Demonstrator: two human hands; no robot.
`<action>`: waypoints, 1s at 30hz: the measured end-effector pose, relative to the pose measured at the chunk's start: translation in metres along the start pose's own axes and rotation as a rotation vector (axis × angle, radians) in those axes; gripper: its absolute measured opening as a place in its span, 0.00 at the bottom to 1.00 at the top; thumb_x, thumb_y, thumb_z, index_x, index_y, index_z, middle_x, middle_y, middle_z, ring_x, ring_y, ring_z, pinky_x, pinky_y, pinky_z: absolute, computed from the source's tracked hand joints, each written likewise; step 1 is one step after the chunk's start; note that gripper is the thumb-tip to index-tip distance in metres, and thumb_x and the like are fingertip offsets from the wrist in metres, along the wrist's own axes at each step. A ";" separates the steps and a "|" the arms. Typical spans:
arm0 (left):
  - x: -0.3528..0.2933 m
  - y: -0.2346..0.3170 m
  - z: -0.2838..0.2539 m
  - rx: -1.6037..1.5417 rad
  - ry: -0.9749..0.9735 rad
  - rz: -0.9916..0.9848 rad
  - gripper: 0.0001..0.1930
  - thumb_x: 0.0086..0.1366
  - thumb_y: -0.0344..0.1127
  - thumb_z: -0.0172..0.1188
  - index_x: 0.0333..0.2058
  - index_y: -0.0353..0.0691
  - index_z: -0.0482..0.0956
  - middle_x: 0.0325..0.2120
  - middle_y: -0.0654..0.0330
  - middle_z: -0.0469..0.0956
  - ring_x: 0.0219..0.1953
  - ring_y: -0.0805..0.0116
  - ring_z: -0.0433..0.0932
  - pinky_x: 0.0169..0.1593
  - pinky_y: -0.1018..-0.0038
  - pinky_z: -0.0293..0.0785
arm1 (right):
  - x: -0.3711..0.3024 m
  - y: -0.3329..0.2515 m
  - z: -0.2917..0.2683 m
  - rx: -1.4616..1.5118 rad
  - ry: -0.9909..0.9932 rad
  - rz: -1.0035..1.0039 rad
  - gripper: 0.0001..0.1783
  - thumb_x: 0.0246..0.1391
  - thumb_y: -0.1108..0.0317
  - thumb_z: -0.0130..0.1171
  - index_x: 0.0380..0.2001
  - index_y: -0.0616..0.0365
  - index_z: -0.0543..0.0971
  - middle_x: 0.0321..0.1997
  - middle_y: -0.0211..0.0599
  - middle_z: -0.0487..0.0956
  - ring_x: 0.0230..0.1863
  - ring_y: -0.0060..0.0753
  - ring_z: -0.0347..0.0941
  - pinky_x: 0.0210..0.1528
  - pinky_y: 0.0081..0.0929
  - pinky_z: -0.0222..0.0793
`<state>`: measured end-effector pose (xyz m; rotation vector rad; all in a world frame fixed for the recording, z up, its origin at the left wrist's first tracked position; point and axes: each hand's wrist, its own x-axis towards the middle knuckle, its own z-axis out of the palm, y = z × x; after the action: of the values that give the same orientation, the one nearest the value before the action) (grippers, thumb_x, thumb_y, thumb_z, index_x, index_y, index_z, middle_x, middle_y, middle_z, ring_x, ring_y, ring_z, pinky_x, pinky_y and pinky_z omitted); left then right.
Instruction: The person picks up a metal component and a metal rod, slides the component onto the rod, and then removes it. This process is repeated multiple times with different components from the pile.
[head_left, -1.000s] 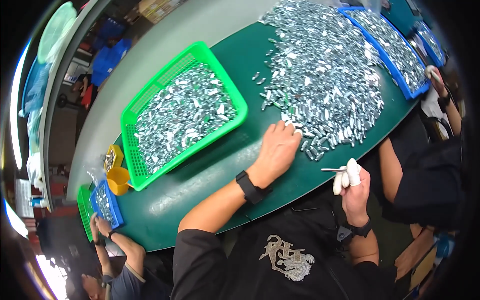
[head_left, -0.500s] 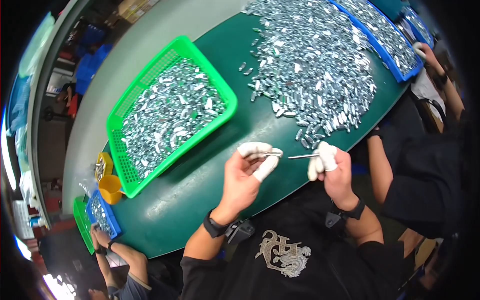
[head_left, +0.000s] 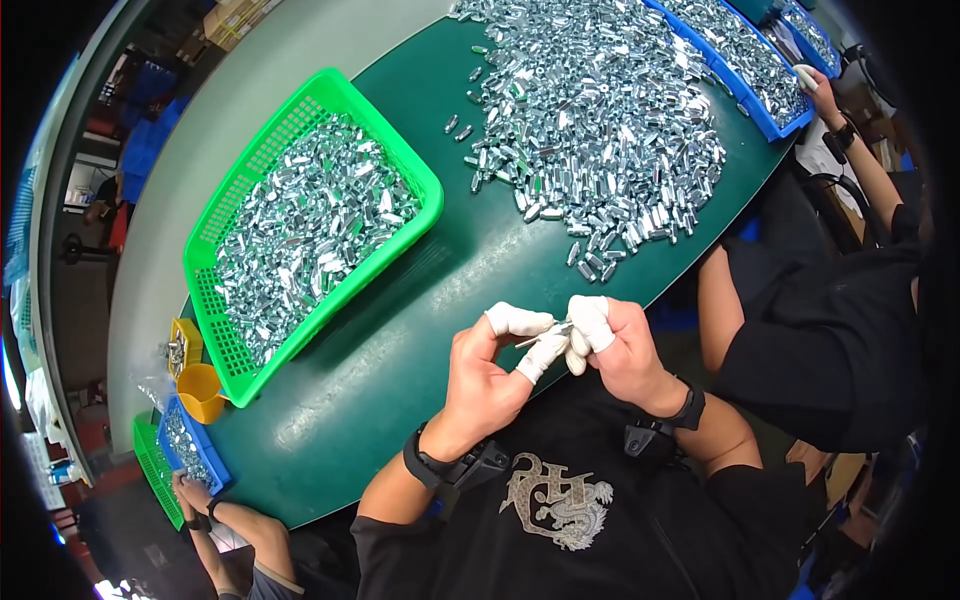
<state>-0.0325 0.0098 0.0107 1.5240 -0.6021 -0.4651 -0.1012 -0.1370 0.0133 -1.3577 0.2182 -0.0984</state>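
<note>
My left hand [head_left: 485, 375] is closed in a pinch on a small silvery metal piece [head_left: 563, 327], mostly covered by white finger cots. My right hand [head_left: 628, 352], also with white-covered fingertips, is closed on a slim metal rod and meets the left fingertips. A thin rod end [head_left: 527, 342] shows between the left thumb and forefinger; whether it passes through the piece I cannot tell. Just beyond the hands spreads a large heap of small elongated metal pieces [head_left: 600, 130]. To the left stands a green perforated basket [head_left: 428, 200] full of similar pieces.
The green tabletop [head_left: 330, 440] curves around me. Blue trays [head_left: 775, 122] of metal pieces stand at the far right, beside a co-worker's hand [head_left: 822, 98]. At left are a yellow cup [head_left: 201, 392], a yellow bin [head_left: 187, 345], a blue bin [head_left: 207, 450] and another person's hands [head_left: 192, 493].
My right hand has moved left, bringing the rod from a gap beside the piece up to my left fingertips. The whole view has shifted slightly.
</note>
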 end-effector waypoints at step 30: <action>0.059 0.033 -0.072 1.166 0.577 0.641 0.11 0.46 0.26 0.63 0.32 0.39 0.76 0.27 0.58 0.76 0.30 0.61 0.73 0.34 0.68 0.69 | 0.001 0.007 -0.040 0.230 0.316 -0.003 0.23 0.61 0.60 0.39 0.12 0.52 0.60 0.08 0.31 0.63 0.09 0.16 0.53 0.13 0.14 0.48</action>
<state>0.0553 0.0292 0.0515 2.2465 -0.8976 0.9697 -0.1087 -0.1742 -0.0013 -1.1090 0.4566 -0.3321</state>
